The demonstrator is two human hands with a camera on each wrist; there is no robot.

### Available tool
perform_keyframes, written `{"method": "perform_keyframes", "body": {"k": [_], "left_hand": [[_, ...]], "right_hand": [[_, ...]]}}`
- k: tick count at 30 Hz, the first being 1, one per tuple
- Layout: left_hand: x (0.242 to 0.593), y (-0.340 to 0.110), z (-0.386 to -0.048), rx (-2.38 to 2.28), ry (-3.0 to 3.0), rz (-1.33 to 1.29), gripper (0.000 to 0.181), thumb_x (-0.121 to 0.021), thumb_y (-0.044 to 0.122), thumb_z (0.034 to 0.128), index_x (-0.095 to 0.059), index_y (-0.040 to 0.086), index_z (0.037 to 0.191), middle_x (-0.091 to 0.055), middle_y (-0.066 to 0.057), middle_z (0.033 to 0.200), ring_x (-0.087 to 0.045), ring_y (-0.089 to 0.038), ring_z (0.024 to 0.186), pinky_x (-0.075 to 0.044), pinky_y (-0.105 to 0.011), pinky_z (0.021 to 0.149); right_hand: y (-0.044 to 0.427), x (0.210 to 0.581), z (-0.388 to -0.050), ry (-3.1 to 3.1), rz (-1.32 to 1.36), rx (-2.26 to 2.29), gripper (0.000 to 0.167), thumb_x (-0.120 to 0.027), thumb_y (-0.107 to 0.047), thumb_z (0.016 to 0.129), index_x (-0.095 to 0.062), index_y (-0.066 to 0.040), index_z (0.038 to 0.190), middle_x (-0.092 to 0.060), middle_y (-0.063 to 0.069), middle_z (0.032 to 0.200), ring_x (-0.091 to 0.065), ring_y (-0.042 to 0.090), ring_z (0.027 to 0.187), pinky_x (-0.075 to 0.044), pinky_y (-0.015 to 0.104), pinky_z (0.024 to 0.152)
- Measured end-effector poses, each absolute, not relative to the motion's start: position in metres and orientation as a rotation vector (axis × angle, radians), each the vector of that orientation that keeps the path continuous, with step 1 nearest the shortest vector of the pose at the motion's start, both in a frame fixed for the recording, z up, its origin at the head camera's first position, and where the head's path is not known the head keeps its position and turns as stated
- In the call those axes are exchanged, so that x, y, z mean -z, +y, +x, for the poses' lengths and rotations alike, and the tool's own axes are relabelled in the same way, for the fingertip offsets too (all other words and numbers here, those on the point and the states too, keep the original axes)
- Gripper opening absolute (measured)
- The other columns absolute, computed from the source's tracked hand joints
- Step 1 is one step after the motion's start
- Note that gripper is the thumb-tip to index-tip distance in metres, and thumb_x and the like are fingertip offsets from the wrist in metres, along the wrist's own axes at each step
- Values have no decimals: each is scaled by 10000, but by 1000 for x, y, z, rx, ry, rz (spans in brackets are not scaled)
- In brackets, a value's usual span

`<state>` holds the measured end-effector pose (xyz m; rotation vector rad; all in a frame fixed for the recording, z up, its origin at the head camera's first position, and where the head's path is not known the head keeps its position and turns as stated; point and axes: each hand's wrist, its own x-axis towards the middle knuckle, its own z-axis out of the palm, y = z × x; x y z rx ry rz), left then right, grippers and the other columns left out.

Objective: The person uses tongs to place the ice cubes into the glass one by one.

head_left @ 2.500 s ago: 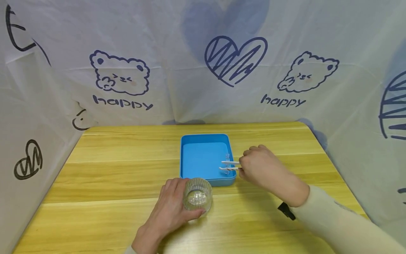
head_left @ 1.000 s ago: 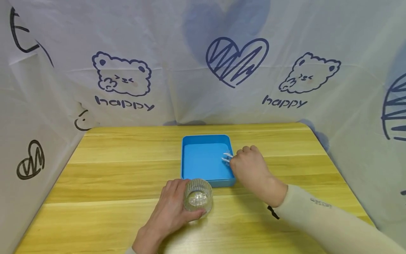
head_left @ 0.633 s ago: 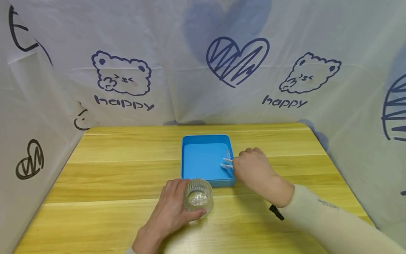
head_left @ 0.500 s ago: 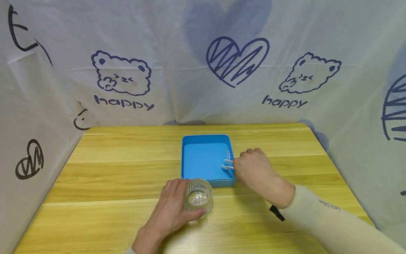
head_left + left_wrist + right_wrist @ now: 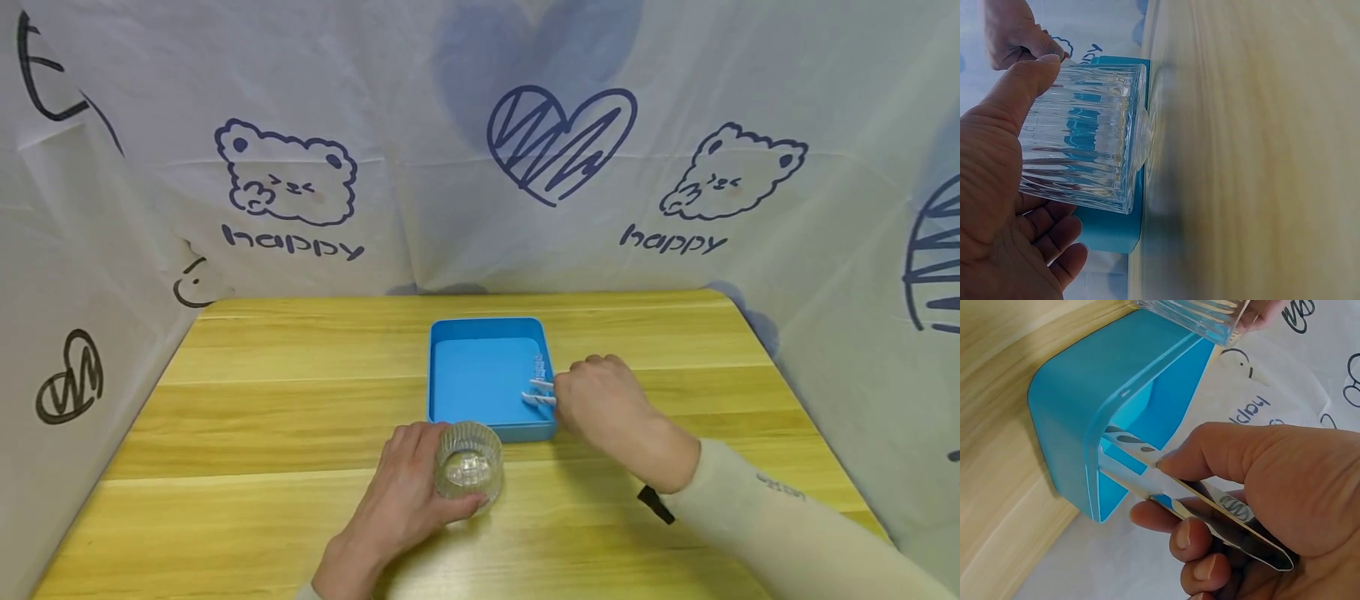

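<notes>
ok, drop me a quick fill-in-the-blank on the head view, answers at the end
1. The left hand has its ____ across the near side of the clear ribbed cup.
2. The tweezers in the right hand reach into the ____ tray.
3. Small clear pieces lie toward the tray's ____ side.
4. The readable word on the cloth is ____.

Missing words: thumb; blue; right; happy

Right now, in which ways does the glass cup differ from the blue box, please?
The glass cup is clear, round and ribbed; the blue box is opaque, squarish and smooth-walled. The glass cup is narrower than the blue box. The left hand grips the glass cup, while tweezers in the right hand reach into the blue box. Both are open at the top.
</notes>
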<state>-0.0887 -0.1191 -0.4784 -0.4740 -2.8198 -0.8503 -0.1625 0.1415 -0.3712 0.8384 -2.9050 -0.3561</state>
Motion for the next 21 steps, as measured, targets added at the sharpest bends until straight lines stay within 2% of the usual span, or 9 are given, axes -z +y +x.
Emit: {"method": "perform_keyframes", "body": {"k": [8,16,21], "left_hand": [[478,-118,-89,845,-2827,-480,956,-931,608,685,-584,43,1374,-641,-91,1260,-565,-270,1179,-473,-467,1068],[480,-118,-88,812,-2787,-494,932,-951,575,667,-596,41,1343,-649,-80,1230,-572,-262,1153,-491,-459,1041],[480,-118,-88,807,-2782,-495,919,-954,570,665,-601,44,1331,-648,-73,1209,-571,-253,1139,-489,-456,1037]], "right_hand": [[139,378,-163,-2816,831,388,406,-748,-154,890,-514,-154,559,-528,6,597,-470,193,579,-417,328,564],[138,372,-161,-2949,834,309,383,-732,-181,914,-529,-146,592,-508,-2,585,-463,193,571,-458,354,562],[144,375,-160,-2925,867,228,391,-735,-180,900,-505,-145,586,-454,-14,567,-418,177,542,-389,321,522]]}}
